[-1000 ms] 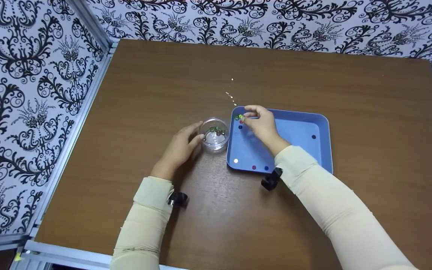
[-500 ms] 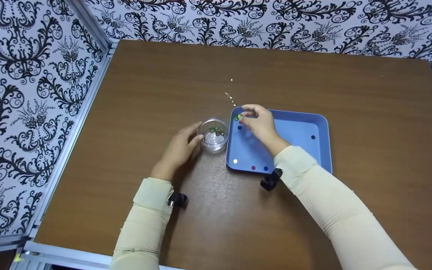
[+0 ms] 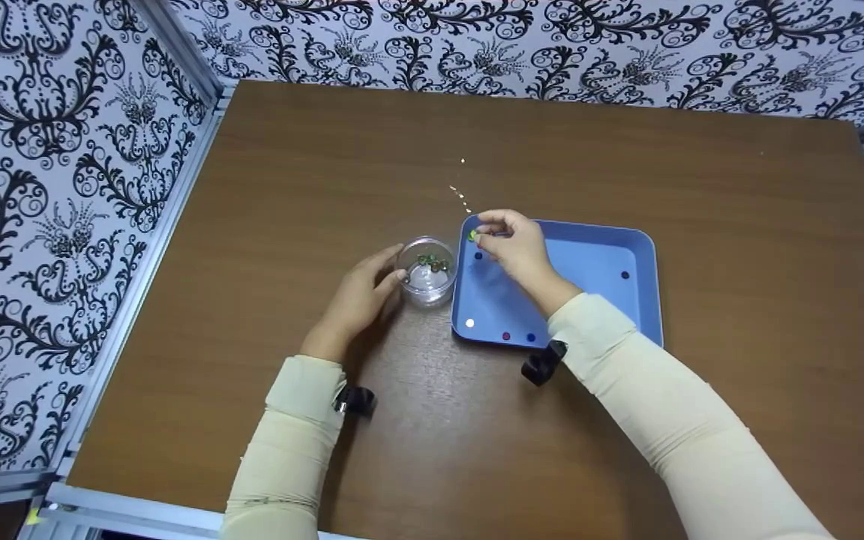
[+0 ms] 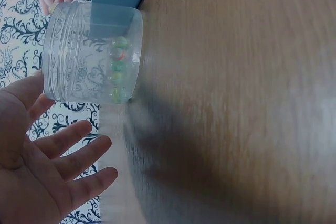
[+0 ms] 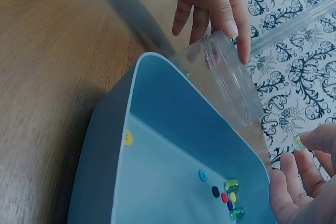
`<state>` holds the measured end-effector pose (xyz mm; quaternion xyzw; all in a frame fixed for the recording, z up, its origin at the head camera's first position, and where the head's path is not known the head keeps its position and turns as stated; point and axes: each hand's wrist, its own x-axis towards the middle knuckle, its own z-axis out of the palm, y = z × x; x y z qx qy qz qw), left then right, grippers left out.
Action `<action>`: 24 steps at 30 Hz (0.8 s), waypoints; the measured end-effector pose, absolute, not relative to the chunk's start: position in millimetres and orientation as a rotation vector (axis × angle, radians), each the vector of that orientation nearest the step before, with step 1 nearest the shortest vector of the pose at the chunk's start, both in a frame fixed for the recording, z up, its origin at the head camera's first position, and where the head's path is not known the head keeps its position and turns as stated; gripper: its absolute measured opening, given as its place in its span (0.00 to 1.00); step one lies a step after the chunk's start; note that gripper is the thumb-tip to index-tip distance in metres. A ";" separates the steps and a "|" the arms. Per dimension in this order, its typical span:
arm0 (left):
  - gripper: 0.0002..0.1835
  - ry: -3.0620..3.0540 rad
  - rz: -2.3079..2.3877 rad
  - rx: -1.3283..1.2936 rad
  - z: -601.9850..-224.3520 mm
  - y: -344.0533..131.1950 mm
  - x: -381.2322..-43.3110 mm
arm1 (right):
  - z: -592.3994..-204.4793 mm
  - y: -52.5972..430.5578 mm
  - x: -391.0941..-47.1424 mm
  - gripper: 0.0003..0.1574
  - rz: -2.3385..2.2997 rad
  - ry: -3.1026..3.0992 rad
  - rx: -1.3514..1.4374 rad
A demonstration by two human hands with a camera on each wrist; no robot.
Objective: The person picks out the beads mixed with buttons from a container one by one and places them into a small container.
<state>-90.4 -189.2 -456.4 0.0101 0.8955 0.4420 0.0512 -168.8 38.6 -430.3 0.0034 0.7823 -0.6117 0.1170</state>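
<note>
In the head view my left hand (image 3: pixel 357 296) touches the side of a clear plastic jar (image 3: pixel 427 291) near its rim with thumb and forefinger. The other fingers stretch out straight in the left wrist view. Several glass marbles (image 4: pixel 118 66) lie at the jar's bottom. My right hand (image 3: pixel 520 251) is over the far left corner of a blue tray (image 3: pixel 589 255). Between its thumb and finger it pinches a yellow-green glass marble (image 5: pixel 298 143), seen in the right wrist view. Below, two green marbles (image 5: pixel 231 185) lie in the tray corner among small buttons (image 5: pixel 216 191).
The jar stands close against the tray's left side. More buttons lie along the tray's near edge, including a white button (image 3: pixel 469 323), and a dark button (image 3: pixel 625 275) lies at the right. Small pale flecks (image 3: pixel 460 196) mark the brown table (image 3: pixel 312 165) behind the tray.
My right hand has shifted slightly left toward the jar, with the yellow-green marble between its fingertips. The left hand and jar hold their places.
</note>
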 end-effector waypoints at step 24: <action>0.26 2.740 1.340 0.066 -456.6 -189.9 -90.6 | -419.2 30.5 -156.5 0.19 -1.890 2.203 -0.110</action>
